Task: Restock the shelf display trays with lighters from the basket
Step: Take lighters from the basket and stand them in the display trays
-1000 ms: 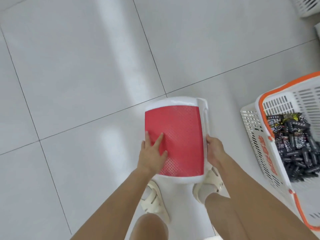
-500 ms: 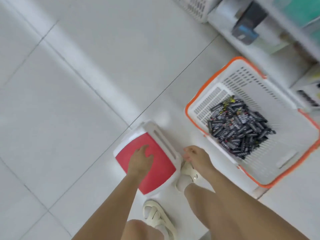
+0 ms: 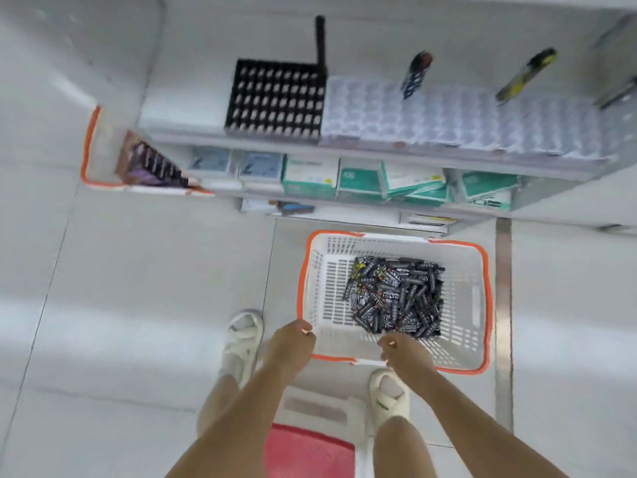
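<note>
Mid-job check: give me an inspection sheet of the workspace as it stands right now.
Surface: pale tiled floor; white shelf above.
Job's things: basket on the floor, lighters piled inside; black tray and clear trays nearly empty, a few lighters standing in them.
Clutter: boxes on the lower shelf; second basket at left.
Grippers: left hand at the basket's near-left corner; right hand over its near rim; grip blurred.
Cables: nothing seen.
Surroundings: red stool between the legs.
</note>
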`<state>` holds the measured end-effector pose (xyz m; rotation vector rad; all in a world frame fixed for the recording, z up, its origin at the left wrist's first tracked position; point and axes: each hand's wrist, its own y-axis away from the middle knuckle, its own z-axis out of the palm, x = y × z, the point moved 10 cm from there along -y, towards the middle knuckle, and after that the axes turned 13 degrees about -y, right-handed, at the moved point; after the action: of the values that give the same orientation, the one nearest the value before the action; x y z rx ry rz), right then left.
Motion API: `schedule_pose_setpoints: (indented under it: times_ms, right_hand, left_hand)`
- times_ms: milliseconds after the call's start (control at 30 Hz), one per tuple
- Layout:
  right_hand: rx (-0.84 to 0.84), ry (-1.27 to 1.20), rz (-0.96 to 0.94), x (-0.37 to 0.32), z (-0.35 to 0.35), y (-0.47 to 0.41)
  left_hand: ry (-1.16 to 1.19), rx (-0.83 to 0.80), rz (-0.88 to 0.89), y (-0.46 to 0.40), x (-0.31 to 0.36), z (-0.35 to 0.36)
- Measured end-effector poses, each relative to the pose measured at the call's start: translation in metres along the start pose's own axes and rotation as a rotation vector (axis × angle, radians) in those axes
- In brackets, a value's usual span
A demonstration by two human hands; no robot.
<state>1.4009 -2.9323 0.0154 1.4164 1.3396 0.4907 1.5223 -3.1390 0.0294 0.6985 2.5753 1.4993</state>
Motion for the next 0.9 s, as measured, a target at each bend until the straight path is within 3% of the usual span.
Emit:
schedule_pose_setpoints:
  times_ms: [167,367,633,800,900]
  right_hand:
    - [0.145,-0.118,0.052,0.011,-0.005,-0.041]
    - [0.237,-0.111,0.031,0.061,-0.002,-0.088]
    - [0.292,-0.046,-0.047,0.104,-0.011,-0.161]
    - [0.378,-0.033,-0.098,0.112,-0.028,-0.159]
    - [0.398,-0.057,-0.138,0.113,-0.024,-0.134]
  left_hand:
    - [-0.363,-0.043,0.222,-0.059,0.032,0.006]
    - [-0.599,-0.036,0.381,-0.123,0.069,0.041]
    - [-0.720,0.028,0.515,-0.199,0.123,0.121]
    - [-0.732,0.176,0.637,-0.193,0.155,0.129]
    - [-0.700,0.173,0.652,-0.164,0.144,0.126]
